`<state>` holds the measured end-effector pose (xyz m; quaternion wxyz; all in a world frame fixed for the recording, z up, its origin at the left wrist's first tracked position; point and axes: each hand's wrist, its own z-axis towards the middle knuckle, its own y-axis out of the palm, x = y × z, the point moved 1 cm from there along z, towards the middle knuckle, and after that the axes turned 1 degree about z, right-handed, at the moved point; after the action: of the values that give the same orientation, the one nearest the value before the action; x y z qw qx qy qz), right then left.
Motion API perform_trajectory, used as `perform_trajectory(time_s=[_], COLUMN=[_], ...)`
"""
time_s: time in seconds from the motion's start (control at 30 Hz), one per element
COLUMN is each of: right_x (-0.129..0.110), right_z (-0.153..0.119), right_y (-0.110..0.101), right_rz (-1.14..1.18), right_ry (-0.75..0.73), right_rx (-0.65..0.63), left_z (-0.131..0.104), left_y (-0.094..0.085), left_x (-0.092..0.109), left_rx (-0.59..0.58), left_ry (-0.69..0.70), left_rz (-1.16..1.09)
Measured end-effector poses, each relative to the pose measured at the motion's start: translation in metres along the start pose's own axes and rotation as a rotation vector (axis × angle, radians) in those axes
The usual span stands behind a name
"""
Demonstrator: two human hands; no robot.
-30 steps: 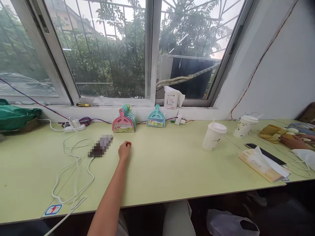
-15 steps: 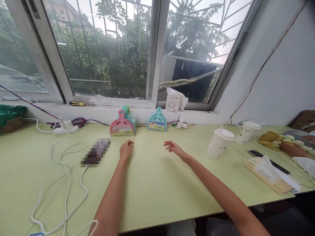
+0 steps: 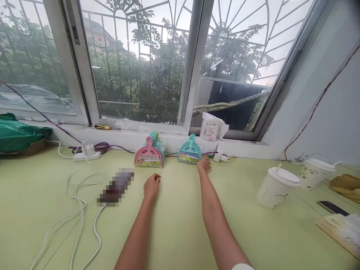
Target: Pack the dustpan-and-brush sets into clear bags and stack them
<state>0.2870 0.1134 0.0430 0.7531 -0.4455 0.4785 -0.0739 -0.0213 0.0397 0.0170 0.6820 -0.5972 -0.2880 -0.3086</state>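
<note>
My right hand (image 3: 204,164) reaches forward to the lower right corner of a stack of teal dustpan and brush sets (image 3: 189,150), wrapped in clear plastic. Its fingers are curled at the stack's edge; their tips are partly hidden. My left hand (image 3: 152,185) rests on the pale green table (image 3: 177,232) with the fingers curled in, and nothing shows in it. Just beyond it, a second stack of dustpan and brush sets (image 3: 149,152) leans back at the wall, a pink one in front and teal ones behind.
A pixelated object (image 3: 116,187) with a white cable (image 3: 97,232) lies left. Behind it sits a power strip (image 3: 87,154). Lidded white cups (image 3: 278,187) stand right, near a phone (image 3: 333,207) and a tissue pack (image 3: 340,232). On the sill are a screwdriver (image 3: 102,127) and a white package (image 3: 211,127).
My right hand has moved forward from above the table to the teal stack, and its fingers have curled. My left hand stays on the table. The view has shifted.
</note>
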Motion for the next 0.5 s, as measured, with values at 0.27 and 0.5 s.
perform_trajectory(time_s=[0.27, 0.5], right_x=[0.025, 0.035], right_z=[0.011, -0.004], right_y=[-0.009, -0.028], right_rz=[-0.093, -0.151], right_ry=[-0.194, -0.373], right_rx=[-0.134, -0.185], left_z=[0.003, 0.001], left_y=[0.0, 0.0], left_x=[0.0, 0.0], left_rx=[-0.009, 0.001], left_ry=[-0.007, 0.027], left_rz=[0.011, -0.004])
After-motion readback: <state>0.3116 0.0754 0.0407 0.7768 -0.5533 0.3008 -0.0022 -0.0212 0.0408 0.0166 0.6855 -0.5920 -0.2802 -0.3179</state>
